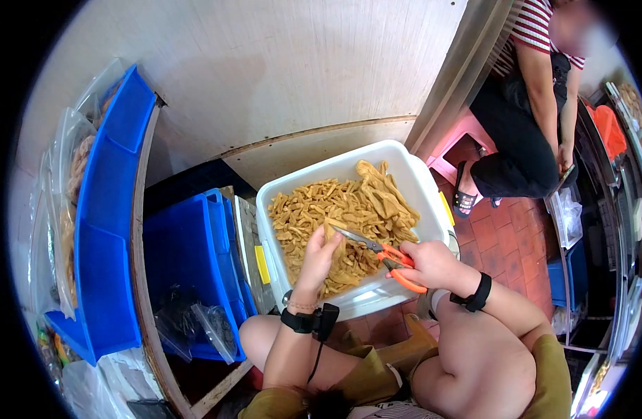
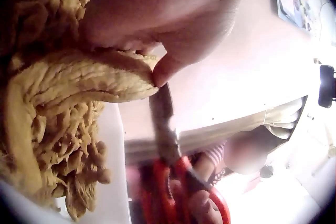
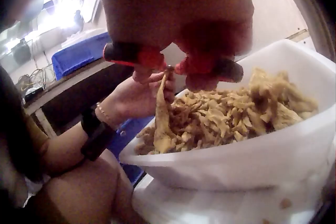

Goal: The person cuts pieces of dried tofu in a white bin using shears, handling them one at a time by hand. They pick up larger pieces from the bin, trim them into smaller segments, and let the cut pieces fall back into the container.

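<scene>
My left hand (image 1: 317, 262) pinches the end of a long, wrinkled yellow-brown strip (image 2: 86, 79) of what looks like dried food. My right hand (image 1: 436, 267) grips a pair of scissors (image 1: 389, 255) by the orange handles. Their blades (image 2: 161, 108) meet the strip right at my left thumb in the left wrist view. Both hands are above the near side of a white plastic tub (image 1: 262, 209). A heap of short cut pieces (image 1: 310, 202) fills much of the tub, and larger uncut pieces (image 1: 385, 188) lie at its back right.
Blue crates (image 1: 185, 241) holding plastic bags stand left of the tub. Farther left, a long blue tray (image 1: 104, 244) sits along a shelf edge. A pale wall (image 1: 286, 77) rises behind. At right, a person (image 1: 530, 126) sits by a pink stool (image 1: 461, 143) on red floor tiles (image 1: 499, 230).
</scene>
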`<state>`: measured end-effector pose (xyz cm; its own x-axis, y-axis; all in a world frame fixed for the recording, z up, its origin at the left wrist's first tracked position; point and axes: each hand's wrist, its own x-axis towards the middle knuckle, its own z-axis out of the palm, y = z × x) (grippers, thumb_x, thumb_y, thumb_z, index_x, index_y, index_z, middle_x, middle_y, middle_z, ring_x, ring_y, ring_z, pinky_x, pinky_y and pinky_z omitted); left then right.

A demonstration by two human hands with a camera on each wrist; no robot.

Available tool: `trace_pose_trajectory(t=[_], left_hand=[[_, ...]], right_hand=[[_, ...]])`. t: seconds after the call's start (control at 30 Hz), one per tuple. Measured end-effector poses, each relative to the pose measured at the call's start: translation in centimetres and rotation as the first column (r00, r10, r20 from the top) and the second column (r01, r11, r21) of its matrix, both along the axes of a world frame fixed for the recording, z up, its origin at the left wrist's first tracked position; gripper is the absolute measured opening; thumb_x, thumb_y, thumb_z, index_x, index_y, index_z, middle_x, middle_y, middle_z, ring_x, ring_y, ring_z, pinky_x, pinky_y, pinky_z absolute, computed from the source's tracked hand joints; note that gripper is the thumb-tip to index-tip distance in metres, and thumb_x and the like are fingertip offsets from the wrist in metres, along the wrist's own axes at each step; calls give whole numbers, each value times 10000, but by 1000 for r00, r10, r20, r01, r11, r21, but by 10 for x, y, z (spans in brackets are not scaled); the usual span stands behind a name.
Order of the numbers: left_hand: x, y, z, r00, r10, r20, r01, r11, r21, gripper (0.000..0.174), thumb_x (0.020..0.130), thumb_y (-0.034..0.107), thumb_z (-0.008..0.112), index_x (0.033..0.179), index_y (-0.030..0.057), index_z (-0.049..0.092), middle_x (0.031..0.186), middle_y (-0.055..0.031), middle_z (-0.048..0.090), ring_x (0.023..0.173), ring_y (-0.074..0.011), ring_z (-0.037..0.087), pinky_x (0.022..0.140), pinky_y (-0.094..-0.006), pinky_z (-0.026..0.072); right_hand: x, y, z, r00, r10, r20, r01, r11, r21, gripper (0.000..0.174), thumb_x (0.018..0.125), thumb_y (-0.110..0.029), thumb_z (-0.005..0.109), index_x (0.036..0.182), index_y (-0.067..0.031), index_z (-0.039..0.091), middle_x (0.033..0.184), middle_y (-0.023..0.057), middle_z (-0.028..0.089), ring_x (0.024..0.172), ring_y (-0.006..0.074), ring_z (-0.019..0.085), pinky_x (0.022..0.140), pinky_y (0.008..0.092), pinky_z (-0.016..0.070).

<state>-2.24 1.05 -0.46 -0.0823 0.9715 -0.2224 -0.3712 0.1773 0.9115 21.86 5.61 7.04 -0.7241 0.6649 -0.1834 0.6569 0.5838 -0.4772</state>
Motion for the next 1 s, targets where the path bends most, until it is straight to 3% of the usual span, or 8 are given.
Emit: trace_pose_trajectory(t=[0.17, 0.4, 0.5, 0.57, 0.67, 0.8, 0.87, 1.0], left_hand=[[2, -1, 5, 999, 37, -6, -37, 999, -2, 315, 971, 130, 510, 1250, -18, 514, 1183, -47, 593, 1074, -116, 530, 952, -262, 396], [2, -2, -3, 998, 19, 61, -18, 1000, -15, 321, 981, 165, 506, 1249, -12, 512, 1172, -45, 594, 1063, -109, 531, 935, -262, 406], [5, -1, -11, 1000, 18, -13, -18, 1000, -2, 310, 984, 177, 507, 1226, -16, 521, 1131, -31, 602, 1016, -94, 529, 908, -257, 413], [6, -2, -15, 992, -72, -107, 78, 995, 56, 303, 984, 183, 508, 1204, -25, 526, 1112, -27, 601, 994, -86, 513, 899, -253, 409], [4, -3, -16, 974, -162, -158, 162, 987, -12, 299, 985, 190, 512, 1187, -29, 530, 1109, -33, 597, 1001, -88, 493, 904, -254, 401], [4, -3, -15, 975, -155, -163, 162, 986, 33, 303, 982, 188, 517, 1192, -31, 528, 1138, -35, 593, 1030, -95, 502, 923, -257, 398], [8, -3, -18, 997, -40, -61, 42, 998, 43, 314, 980, 181, 520, 1213, -30, 519, 1160, -38, 592, 1038, -104, 520, 925, -259, 404], [6, -2, -8, 999, 41, -35, -40, 998, 39, 336, 987, 160, 503, 1268, -25, 493, 1206, -50, 583, 1078, -108, 522, 950, -265, 400]], right_hand=[[-1, 0, -1, 1000, -14, 3, 14, 1000, -3, 450, 801, -491, 640, 745, -55, 547, 564, 164, 564, 561, 366, 597, 533, 445, 471], [-2, 2, -1, 995, -93, 34, 96, 990, -101, 519, 799, -560, 621, 751, -47, 556, 599, 173, 587, 605, 360, 615, 562, 435, 477], [-4, 2, 1, 995, -85, 54, 91, 988, -126, 550, 805, -590, 605, 774, -43, 554, 611, 174, 595, 615, 363, 619, 569, 437, 477], [-4, 1, 1, 995, -81, 59, 88, 986, -138, 563, 807, -602, 597, 789, -42, 553, 615, 175, 597, 616, 367, 619, 570, 440, 476], [-3, 0, -1, 995, -65, 72, 74, 989, -128, 591, 809, -625, 581, 812, -35, 548, 613, 178, 595, 618, 374, 618, 572, 443, 475], [-3, 1, -1, 997, -51, 59, 57, 993, -102, 592, 811, -621, 576, 802, -30, 540, 601, 182, 583, 607, 381, 610, 564, 452, 466], [-3, -1, -1, 998, -56, 31, 59, 993, -99, 589, 811, -615, 578, 791, -28, 537, 596, 183, 579, 601, 383, 605, 559, 455, 462], [-4, 1, 1, 999, -44, -27, 42, 997, -69, 560, 800, -583, 608, 761, -30, 529, 576, 186, 558, 578, 387, 589, 538, 452, 453]])
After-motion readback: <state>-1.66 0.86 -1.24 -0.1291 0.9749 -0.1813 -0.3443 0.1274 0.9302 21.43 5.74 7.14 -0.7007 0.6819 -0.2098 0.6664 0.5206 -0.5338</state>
